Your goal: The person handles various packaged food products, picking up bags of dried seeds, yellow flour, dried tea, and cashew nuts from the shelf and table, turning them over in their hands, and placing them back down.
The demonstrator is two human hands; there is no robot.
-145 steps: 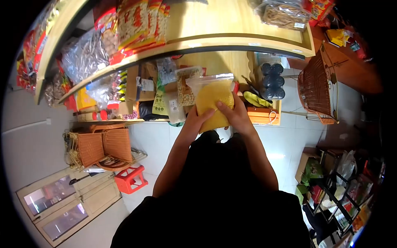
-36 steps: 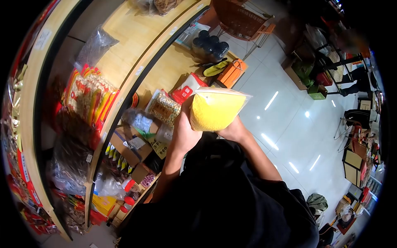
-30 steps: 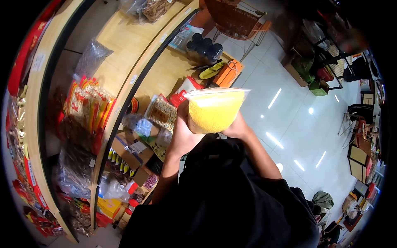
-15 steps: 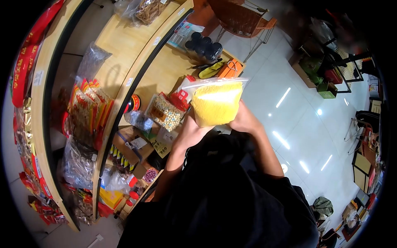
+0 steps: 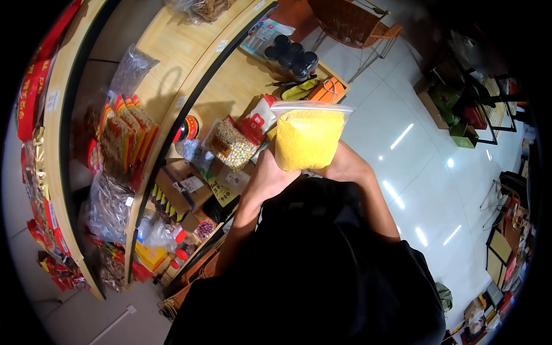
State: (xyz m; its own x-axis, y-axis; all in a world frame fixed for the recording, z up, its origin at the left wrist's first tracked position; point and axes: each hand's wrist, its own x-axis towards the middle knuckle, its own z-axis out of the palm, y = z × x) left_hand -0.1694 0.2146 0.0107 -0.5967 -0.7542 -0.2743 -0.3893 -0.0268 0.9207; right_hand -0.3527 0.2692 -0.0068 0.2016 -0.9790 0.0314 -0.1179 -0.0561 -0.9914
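Note:
A clear zip bag full of fine yellow grain (image 5: 308, 140) stands upright in front of my body, its sealed strip at the top. My left hand (image 5: 271, 174) grips its lower left side, the fingers partly hidden behind the bag. At the lower right, my right hand (image 5: 344, 163) holds the same bag, with most of its fingers out of sight behind it. Just left of the bag, on the wooden shelf (image 5: 230, 77), lie a packet of mixed beans or nuts (image 5: 233, 145) and a red and white packet (image 5: 257, 119).
Dark bottles in a pack (image 5: 292, 57), a yellow-green item (image 5: 300, 89) and an orange box (image 5: 329, 91) sit at the shelf's far end. A cardboard box (image 5: 183, 184) is at the left. Beyond stands a wicker chair (image 5: 351, 26). Tiled floor (image 5: 397, 155) extends to the right.
The view has turned from facing the shelf to facing along it and over the floor. The bag, earlier tilted with its bottom toward me, is now more upright; both hands have kept hold of it.

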